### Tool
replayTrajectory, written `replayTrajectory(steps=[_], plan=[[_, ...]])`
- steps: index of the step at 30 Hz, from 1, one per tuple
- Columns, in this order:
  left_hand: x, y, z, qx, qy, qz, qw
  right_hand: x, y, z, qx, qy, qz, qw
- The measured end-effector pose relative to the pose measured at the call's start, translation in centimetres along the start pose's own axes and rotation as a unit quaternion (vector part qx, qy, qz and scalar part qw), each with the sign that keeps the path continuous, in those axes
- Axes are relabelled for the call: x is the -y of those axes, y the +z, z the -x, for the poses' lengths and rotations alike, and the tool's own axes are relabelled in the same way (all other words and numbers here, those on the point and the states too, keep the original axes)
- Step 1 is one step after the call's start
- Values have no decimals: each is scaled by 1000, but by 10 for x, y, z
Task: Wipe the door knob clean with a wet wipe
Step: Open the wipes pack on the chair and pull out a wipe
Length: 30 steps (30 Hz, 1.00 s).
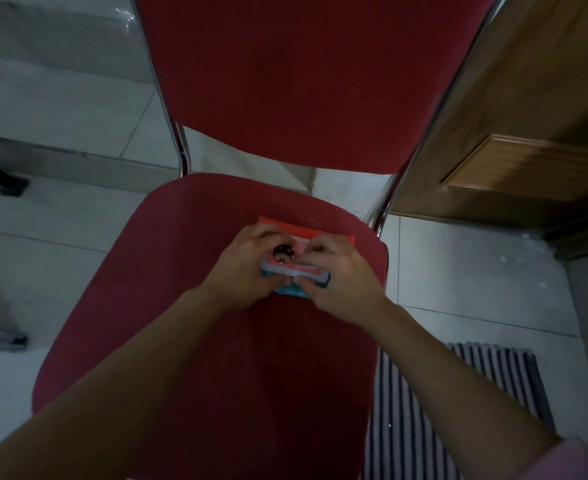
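An orange and blue pack of wet wipes [303, 235] lies on the seat of a red chair [167, 278]. Its plastic flip lid carries a small cartoon picture. My left hand [247, 268] grips the pack's left side, fingers curled over the lid. My right hand [337, 275] holds the right side, thumb and fingers pinched at the lid's middle. Whether the lid is open is hidden by my fingers. No loose wipe shows. The door knob is out of view.
The chair's red backrest [303, 71] rises behind the seat on chrome tubes. A brown wooden door [528, 140] stands at the right. A striped mat [441, 410] lies on the pale tiled floor [77, 216] at the lower right. A dark furniture leg [5, 178] is at the left.
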<state>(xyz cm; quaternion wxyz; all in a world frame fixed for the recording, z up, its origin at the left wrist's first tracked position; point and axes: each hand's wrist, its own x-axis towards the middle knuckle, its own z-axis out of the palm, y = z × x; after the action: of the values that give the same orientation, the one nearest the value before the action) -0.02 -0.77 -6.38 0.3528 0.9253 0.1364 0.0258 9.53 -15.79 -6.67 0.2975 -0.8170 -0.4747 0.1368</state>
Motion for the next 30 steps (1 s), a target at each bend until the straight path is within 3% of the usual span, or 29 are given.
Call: replayTrajectory(steps=[6,9,12,14,19,25,30], plan=[[-6,4,-2,-13,-21,10,1000,1,1,4,-34,-8,10,999],[-10,3,-1,-37,-48,44,997,5,-7,-2,-74,-12,-39,996],[-14,7,3,-87,-57,48,993,8,-15,-10,-137,39,-87,986],[-12,8,4,-89,-66,35,993,7,-15,-13,-178,86,-108,974],[-8,8,4,-79,-67,37,994,6,-5,-14,-269,109,-81,954],[-11,3,1,-30,-66,29,997,1,-6,-14,-187,64,-54,979],[-11,3,-4,-18,-89,27,995,-7,-1,-12,-96,94,-21,991]])
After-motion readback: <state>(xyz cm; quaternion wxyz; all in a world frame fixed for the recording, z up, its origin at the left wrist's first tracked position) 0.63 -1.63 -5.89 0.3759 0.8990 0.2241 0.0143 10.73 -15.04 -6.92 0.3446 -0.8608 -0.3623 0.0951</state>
